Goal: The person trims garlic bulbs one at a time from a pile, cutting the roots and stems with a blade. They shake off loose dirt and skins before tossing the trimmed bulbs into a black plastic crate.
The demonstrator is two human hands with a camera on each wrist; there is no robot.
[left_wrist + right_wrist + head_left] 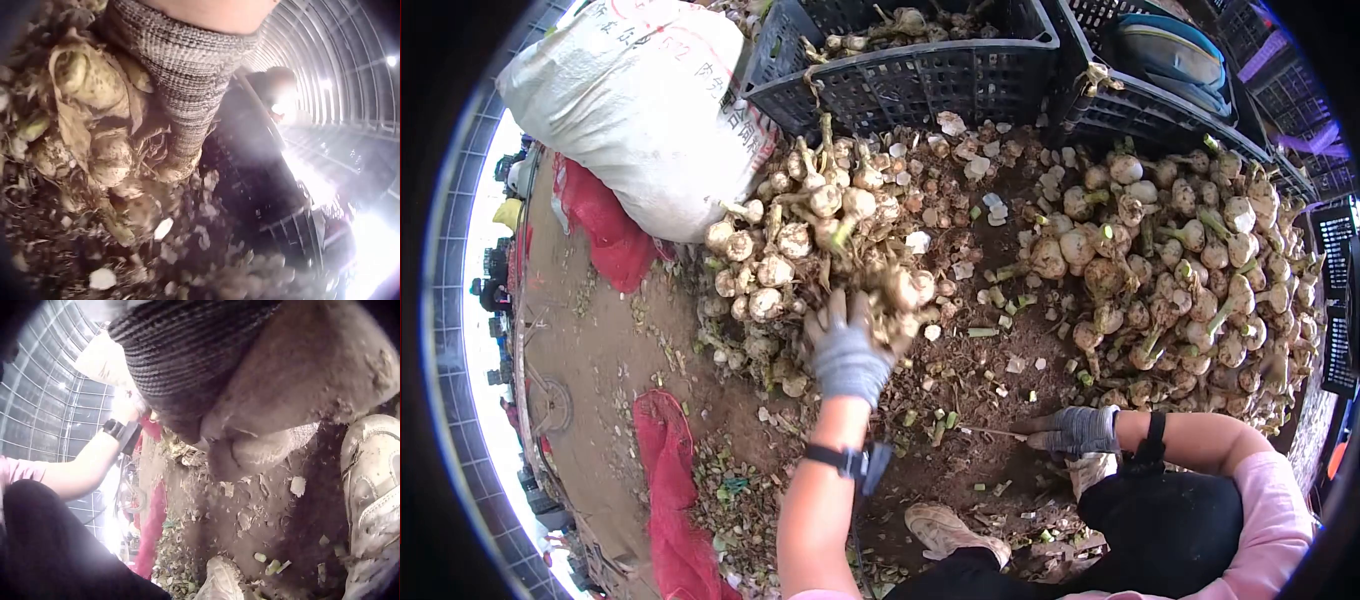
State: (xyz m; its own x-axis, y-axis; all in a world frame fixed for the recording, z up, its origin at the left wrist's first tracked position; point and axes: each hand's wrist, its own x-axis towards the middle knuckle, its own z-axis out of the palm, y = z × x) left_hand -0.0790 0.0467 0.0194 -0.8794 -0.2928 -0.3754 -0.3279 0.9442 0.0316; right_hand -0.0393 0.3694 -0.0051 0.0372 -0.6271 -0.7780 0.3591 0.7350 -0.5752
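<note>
My left hand [850, 355], in a grey knit glove, reaches into a heap of garlic bulbs [775, 270] with stalks and dirt on them. Its thumb and fingers are around a blurred garlic bulb [905, 290]. In the left wrist view, more bulbs [100, 87] crowd the palm side of the glove [194, 81], and most fingers are hidden. Low over the soil, my gloved right hand [1075, 432] has curled fingers around a thin, blade-like tool [990, 432] that points left; its handle is hidden. Dirt covers the fingers [250, 450] in the right wrist view.
A second garlic heap [1190, 260] lies to the right. Black crates [900, 90] and a full white sack [640, 120] stand behind. Red netting [665, 480] lies at left. Cut stalks and peelings litter the ground around a shoe [950, 530].
</note>
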